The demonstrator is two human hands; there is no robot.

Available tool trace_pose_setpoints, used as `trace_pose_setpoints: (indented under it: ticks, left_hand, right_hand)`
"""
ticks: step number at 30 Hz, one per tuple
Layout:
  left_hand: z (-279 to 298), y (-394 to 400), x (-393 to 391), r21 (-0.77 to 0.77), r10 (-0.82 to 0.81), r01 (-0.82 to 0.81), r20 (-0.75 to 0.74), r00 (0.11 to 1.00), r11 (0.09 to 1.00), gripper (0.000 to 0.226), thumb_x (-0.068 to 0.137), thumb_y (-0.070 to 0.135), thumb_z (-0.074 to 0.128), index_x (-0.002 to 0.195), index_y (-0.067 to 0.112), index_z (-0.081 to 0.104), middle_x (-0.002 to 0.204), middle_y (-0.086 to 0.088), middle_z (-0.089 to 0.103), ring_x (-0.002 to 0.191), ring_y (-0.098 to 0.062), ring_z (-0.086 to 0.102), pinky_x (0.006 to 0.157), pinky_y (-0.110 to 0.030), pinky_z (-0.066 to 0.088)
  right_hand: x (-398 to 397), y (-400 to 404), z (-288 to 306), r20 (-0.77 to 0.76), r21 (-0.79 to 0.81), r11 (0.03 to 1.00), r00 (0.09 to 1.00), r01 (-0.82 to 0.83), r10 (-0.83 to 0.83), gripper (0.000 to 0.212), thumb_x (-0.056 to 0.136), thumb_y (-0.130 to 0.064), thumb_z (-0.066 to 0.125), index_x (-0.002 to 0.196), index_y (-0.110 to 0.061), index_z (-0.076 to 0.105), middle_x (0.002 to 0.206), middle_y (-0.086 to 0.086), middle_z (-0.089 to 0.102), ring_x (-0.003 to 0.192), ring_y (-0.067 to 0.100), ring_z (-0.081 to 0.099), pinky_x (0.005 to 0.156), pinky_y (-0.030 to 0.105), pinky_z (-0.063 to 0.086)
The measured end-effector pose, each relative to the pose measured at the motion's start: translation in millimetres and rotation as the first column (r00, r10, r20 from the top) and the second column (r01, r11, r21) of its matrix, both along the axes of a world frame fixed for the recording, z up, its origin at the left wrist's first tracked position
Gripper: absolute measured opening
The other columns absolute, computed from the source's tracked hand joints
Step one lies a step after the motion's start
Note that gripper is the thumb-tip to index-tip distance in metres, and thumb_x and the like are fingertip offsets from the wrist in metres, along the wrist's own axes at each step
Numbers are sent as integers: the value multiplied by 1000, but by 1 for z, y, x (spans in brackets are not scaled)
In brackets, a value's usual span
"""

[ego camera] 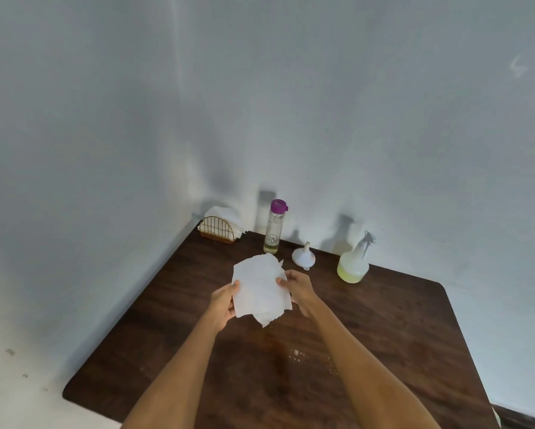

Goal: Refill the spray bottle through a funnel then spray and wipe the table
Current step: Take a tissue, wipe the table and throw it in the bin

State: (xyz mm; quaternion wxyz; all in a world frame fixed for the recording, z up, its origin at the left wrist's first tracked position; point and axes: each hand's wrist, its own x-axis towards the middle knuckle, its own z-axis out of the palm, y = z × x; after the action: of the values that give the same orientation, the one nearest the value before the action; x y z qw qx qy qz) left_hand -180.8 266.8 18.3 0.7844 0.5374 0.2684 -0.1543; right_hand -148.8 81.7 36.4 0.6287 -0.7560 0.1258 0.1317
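Both hands, left (pixel 224 301) and right (pixel 300 291), pinch the side edges of a crumpled white paper towel (pixel 260 292) above the dark wooden table (pixel 399 335). The translucent spray bottle of yellow-green liquid (pixel 354 263) stands near the wall, just beside an upturned white plastic funnel (pixel 304 257).

A napkin holder (pixel 217 230) of gold wire, arched in shape, is seen left of the frame's centre, at the far left corner of the dark tabletop. White napkins (pixel 226 215) are held in it and rise above its arch. The holder is set close to the wall (pixel 291 88), which is pale grey-white and fills the upper part of the frame. A faint scuff is seen on the wall at the upper right. A pale floor (pixel 21 382) is seen at the lower left, with a few small dark specks on it. At the lower right edge, a dark skirting strip (pixel 523 418) is seen along the wall's foot.
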Motion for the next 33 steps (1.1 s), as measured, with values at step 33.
trace_pose_setpoints:
  ticks: [33]
  left_hand:
    - [-23,113,219,-294,310,-289,26,950,911,27,91,7,54,118,9,52,109,-9,61,95,-23,60,81,-39,56]
  right_hand:
    - [238,127,-3,151,-55,998,988,-26,34,39,72,8,71,108,-6,67,95,11,63,90,24,59,79,37,53]
